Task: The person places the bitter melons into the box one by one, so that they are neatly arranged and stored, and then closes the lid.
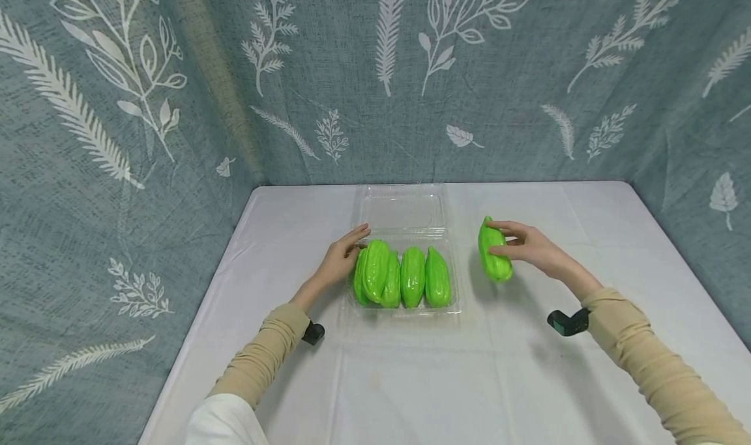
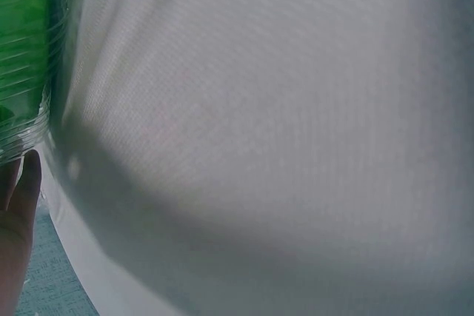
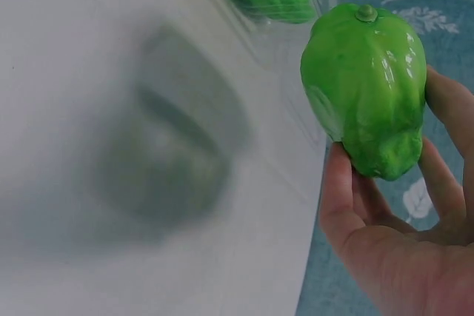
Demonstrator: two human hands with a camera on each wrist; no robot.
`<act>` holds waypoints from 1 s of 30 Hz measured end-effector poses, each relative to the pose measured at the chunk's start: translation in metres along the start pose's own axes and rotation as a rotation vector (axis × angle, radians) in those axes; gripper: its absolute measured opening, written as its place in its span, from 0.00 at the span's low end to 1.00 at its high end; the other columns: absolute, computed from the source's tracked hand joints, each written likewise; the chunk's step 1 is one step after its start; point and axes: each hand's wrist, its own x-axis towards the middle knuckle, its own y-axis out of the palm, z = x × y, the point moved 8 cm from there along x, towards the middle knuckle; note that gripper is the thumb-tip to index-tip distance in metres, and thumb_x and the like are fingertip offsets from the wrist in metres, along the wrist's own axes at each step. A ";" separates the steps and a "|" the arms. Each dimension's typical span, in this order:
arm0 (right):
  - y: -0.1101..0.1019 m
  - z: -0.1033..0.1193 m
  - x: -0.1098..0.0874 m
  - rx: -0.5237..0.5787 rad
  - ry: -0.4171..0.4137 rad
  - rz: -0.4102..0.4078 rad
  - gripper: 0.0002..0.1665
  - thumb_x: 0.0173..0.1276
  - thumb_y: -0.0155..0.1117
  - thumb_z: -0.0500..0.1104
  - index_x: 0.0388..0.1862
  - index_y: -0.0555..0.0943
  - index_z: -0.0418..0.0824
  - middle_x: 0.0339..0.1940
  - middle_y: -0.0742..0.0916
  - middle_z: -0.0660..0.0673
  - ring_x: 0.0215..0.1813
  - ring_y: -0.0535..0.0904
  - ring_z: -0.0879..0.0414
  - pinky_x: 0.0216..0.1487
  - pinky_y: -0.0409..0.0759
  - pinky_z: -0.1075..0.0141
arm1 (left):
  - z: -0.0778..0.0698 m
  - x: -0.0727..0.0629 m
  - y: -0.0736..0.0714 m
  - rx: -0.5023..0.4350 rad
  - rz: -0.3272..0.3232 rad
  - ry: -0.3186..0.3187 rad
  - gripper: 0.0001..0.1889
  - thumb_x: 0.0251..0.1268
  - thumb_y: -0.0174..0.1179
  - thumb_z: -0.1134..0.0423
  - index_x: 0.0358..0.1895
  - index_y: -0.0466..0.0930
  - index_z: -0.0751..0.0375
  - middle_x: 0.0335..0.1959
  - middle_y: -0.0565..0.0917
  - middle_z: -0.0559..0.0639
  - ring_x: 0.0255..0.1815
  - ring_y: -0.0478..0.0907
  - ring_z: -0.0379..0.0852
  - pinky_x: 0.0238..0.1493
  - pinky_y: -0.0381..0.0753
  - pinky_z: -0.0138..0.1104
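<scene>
My right hand (image 1: 530, 246) holds a glossy green ribbed fruit (image 1: 495, 251) above the table, right of a clear plastic clamshell box (image 1: 437, 311). In the right wrist view, the thumb and fingers grip this fruit (image 3: 364, 83) near its lower end, with its small stem nub uppermost. Several like fruits (image 1: 413, 277) lie in the box, one (image 1: 375, 271) stacked on others at the left. My left hand (image 1: 339, 259) rests at the box's left edge, fingers fairly straight. The left wrist view catches only part of that hand (image 2: 15, 227), touching the box wall (image 2: 55, 57).
The box's lid (image 1: 401, 210) lies folded back, away from me. White cloth covers the table (image 1: 411, 380). A blue-green leaf-patterned curtain (image 1: 364, 73) hangs behind and at both sides. Dark wrist cameras (image 1: 568, 323) sit under the sleeves.
</scene>
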 end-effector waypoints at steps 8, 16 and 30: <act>0.008 0.003 0.006 -0.014 -0.001 -0.008 0.40 0.66 0.63 0.50 0.73 0.60 0.43 0.70 0.66 0.29 0.62 0.73 0.38 0.54 0.80 0.56 | -0.001 0.000 0.000 -0.010 -0.007 0.013 0.24 0.67 0.43 0.79 0.67 0.66 0.69 0.72 0.63 0.58 0.56 0.78 0.59 0.53 0.81 0.45; 0.015 0.008 0.011 0.002 -0.007 -0.015 0.40 0.65 0.64 0.49 0.73 0.62 0.42 0.70 0.67 0.30 0.61 0.75 0.38 0.55 0.80 0.56 | -0.002 -0.001 0.000 -0.006 -0.008 0.017 0.24 0.67 0.43 0.79 0.66 0.66 0.69 0.72 0.63 0.59 0.56 0.78 0.59 0.51 0.81 0.43; 0.029 0.024 0.016 0.022 -0.029 -0.015 0.39 0.65 0.64 0.47 0.72 0.62 0.40 0.69 0.68 0.29 0.60 0.75 0.40 0.54 0.80 0.58 | -0.001 -0.001 0.000 -0.010 -0.001 -0.004 0.24 0.68 0.43 0.79 0.67 0.65 0.68 0.73 0.62 0.57 0.57 0.78 0.58 0.51 0.81 0.45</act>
